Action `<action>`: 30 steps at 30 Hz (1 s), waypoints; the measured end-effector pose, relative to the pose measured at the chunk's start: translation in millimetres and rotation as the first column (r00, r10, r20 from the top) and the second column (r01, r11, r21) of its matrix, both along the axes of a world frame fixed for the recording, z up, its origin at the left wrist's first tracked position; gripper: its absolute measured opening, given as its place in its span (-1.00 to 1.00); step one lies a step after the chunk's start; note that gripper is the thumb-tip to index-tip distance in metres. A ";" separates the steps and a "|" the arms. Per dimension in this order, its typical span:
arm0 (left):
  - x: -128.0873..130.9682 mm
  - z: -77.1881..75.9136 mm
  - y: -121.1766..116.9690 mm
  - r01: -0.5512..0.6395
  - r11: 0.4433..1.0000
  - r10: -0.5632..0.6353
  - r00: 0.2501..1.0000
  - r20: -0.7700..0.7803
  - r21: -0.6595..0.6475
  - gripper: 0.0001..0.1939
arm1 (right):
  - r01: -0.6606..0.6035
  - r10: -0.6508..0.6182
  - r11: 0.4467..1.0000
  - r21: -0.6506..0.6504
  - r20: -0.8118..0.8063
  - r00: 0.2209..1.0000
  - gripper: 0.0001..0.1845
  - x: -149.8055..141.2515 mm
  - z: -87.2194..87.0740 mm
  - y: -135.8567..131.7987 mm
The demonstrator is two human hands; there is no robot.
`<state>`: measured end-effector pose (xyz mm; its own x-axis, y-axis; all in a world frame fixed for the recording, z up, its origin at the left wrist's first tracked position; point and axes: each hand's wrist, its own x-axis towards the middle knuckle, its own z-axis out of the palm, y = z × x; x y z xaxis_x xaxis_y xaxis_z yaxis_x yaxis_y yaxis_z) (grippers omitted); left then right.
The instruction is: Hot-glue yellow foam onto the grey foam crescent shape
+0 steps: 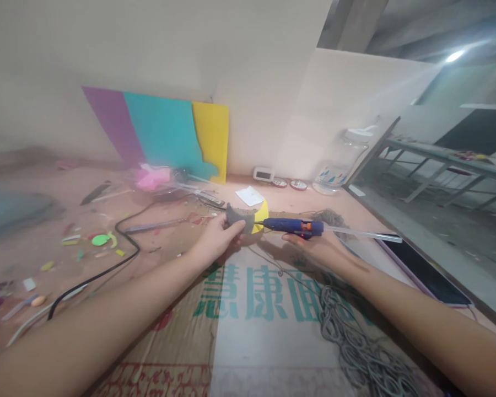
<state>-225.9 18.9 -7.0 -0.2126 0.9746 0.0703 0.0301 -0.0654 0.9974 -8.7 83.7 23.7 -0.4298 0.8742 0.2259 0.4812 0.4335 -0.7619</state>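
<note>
Left hand (pixel 218 238): pinching the grey-covered side of the crescent piece (pixel 240 218), thumb on top.
Right hand (pixel 314 248): holding the blue glue gun (pixel 291 225), clear glue stick (pixel 361 234) protruding from its back.
Crescent piece: sitting mid-frame, yellow end facing right.
Nozzle tip: pointing left at the yellow part; blur is hiding whether it's touching.
Grey yarn (pixel 334 314): lying in loose loops, lower right, strand trailing toward centre.
Gluing step: judging by pose, glue is going on at the grey/yellow edge.
Yellow area: calling for a steady pinch, fingers staying clear of the nozzle, yarn meeting glue while tacky.
</note>
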 end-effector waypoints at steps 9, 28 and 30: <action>-1.5 -1.7 -0.1 0.022 1.000 -0.022 0.999 -0.040 0.002 -0.75 | -0.035 0.036 0.998 0.050 -0.026 0.999 -0.68 3.6 -7.6 8.1; -3.7 -8.2 -0.4 0.074 0.997 -0.067 0.983 -0.169 0.038 -0.74 | -0.017 0.013 0.997 0.080 0.043 0.999 -0.70 5.5 -0.4 5.7; -3.6 -7.2 -0.1 0.077 0.996 -0.070 0.985 -0.160 0.034 -0.73 | -0.026 0.022 0.995 0.092 0.039 0.999 -0.70 7.6 -0.6 6.9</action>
<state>-229.5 18.8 -14.2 -0.1237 0.9828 0.1370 0.1817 -0.1133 0.9768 -1.1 90.7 23.1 -0.4603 0.8395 0.2888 0.4977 0.5134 -0.6991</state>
